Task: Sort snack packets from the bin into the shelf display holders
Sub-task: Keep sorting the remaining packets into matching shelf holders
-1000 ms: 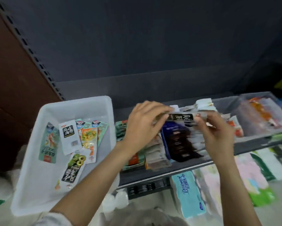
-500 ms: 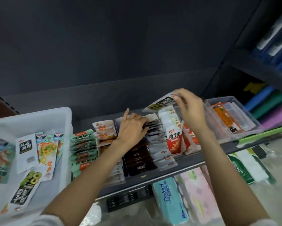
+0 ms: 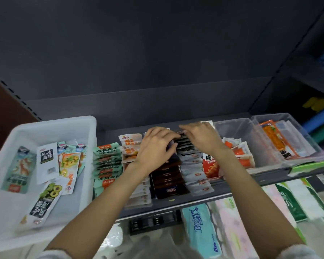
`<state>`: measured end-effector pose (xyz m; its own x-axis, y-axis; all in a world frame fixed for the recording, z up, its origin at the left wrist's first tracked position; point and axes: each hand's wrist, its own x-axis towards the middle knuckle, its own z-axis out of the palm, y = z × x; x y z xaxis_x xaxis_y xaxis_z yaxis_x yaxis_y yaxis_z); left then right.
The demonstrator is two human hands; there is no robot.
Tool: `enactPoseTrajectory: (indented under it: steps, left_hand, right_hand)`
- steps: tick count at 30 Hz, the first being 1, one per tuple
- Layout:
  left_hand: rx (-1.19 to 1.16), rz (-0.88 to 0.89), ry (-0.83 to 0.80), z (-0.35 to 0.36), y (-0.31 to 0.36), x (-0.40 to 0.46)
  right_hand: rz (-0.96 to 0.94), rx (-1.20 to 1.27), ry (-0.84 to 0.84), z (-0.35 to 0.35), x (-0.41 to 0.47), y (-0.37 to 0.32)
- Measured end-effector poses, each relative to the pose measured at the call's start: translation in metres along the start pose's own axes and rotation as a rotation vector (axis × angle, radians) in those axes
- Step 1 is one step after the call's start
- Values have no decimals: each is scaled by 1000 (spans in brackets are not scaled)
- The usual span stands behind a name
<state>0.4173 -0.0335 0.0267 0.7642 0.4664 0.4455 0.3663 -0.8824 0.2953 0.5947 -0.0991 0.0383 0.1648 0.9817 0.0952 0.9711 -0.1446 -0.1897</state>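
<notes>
Snack packets [image 3: 190,161] stand in rows on the shelf [image 3: 232,187]. Both hands, left [image 3: 155,146] and right [image 3: 200,135], press their back ends with curled fingers; whether either holds one, I cannot tell.

A dark grey metal shelf [image 3: 232,191] carries a white plastic bin [image 3: 50,126] at left, rows of snack packets [image 3: 106,165] mid-shelf, and two clear plastic tubs [image 3: 258,146] at right.
</notes>
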Motion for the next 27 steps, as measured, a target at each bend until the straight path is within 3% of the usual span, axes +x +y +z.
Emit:
enactPoseTrajectory:
  steps: [4,6,9,12,15,18,22,27]
  left_hand:
    - [-72,-7,321,-42,-12,-31]
    - [-67,-55,412,-66,-27,-57]
    - [-56,-170,450,-96,-59,-99]
    - [-9,-429,276,-121,-116,-156]
    - [61,-745,-50,-129,-176,-211]
    - [99,-946,-343,-127,-215,-244]
    - [202,-953,-657,-117,-240,-261]
    - [59,-914,-685,-113,-251,-260]
  right_hand:
    - [-33,328,439,-15,-22,-48]
    - [-32,483,508,-20,-30,-87]
    - [-124,600,473,-16,-30,-150]
    - [-251,625,252,8,-11,-221]
    - [-307,519,-10,48,13,-286]
    - [-279,349,-270,97,43,-336]
    - [-238,78,-489,153,71,-376]
    - [-195,-98,-490,181,73,-386]
